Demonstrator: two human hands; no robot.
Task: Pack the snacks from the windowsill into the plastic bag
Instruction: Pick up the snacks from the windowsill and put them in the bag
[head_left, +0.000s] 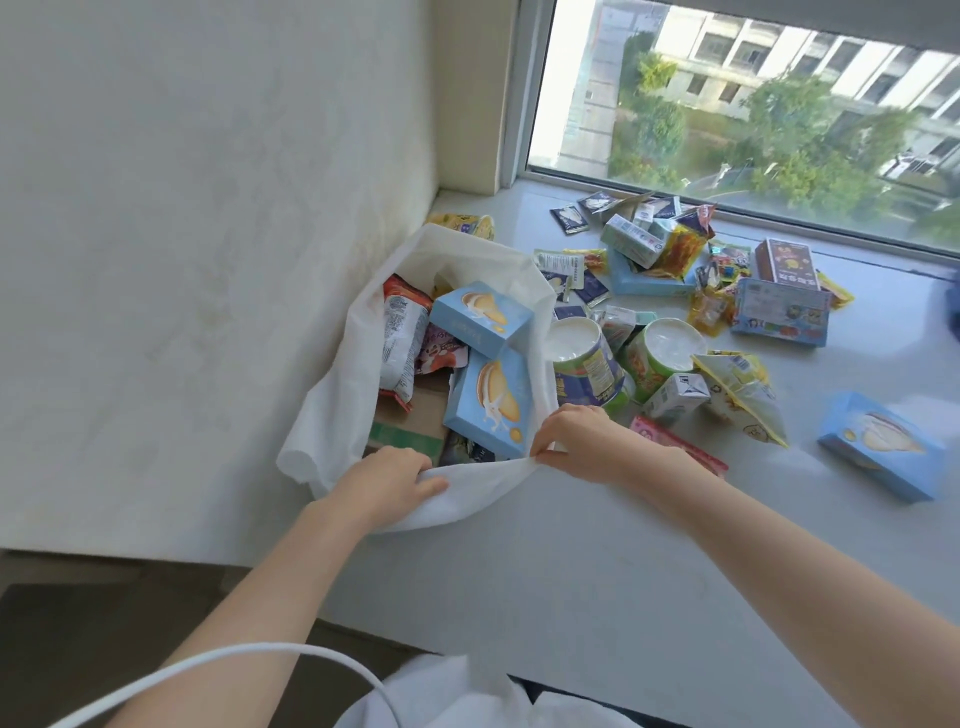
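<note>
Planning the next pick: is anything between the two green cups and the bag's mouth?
Only the right wall of the bag, with the nearer green cup lying beside it; no loose snack sits between. The left hand and right hand hold its near rim.

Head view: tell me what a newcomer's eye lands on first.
The left hand and right hand grip the near rim of the white plastic bag, where two blue biscuit boxes lie on top. To its right, loose snacks lie heaped on the windowsill.
</note>
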